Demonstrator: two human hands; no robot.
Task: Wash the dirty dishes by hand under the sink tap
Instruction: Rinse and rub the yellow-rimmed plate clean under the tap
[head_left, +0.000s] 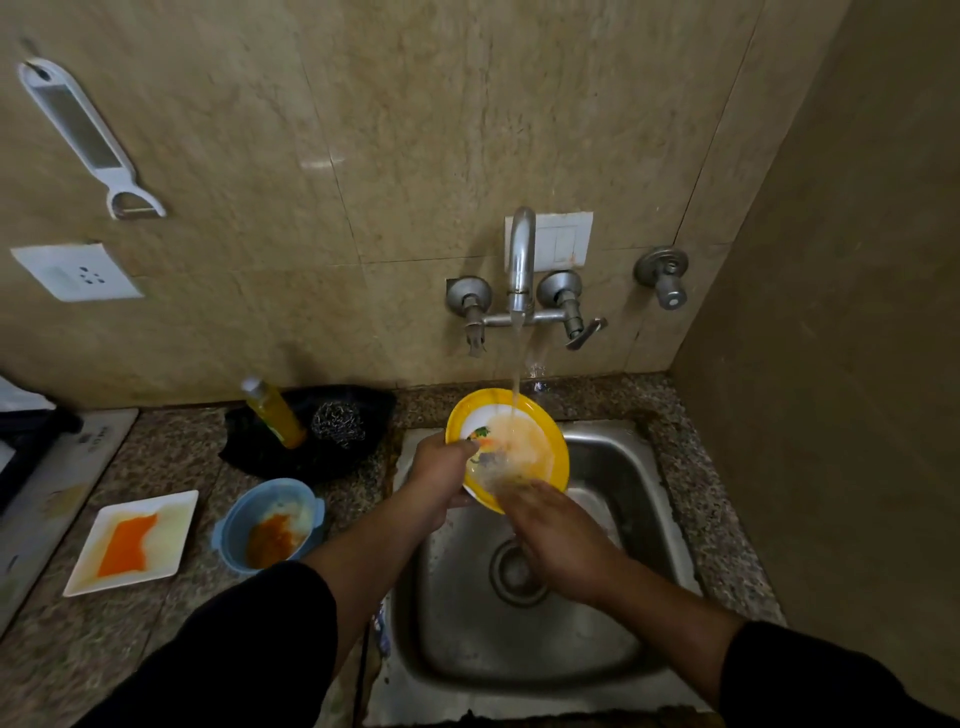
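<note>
A round yellow-rimmed plate (540, 426) with a white, printed middle is tilted over the steel sink (639, 467). Water runs from the tap (521, 260) onto its face. My left hand (439, 475) grips the plate's left rim, thumb on the face. My right hand (558, 535) lies against the plate's lower edge with the fingers on its wet face; the fingertips are blurred. On the counter to the left wait a white square plate (171, 512) smeared with orange sauce and a blue bowl (236, 525) holding brown-orange residue.
A yellow dish-soap bottle (272, 413) and a steel scrubber (337, 423) rest on a black cloth (270, 457) behind the bowl. A stove edge (47, 483) is at the far left. A peeler (78, 130) and a socket (75, 273) are on the tiled wall.
</note>
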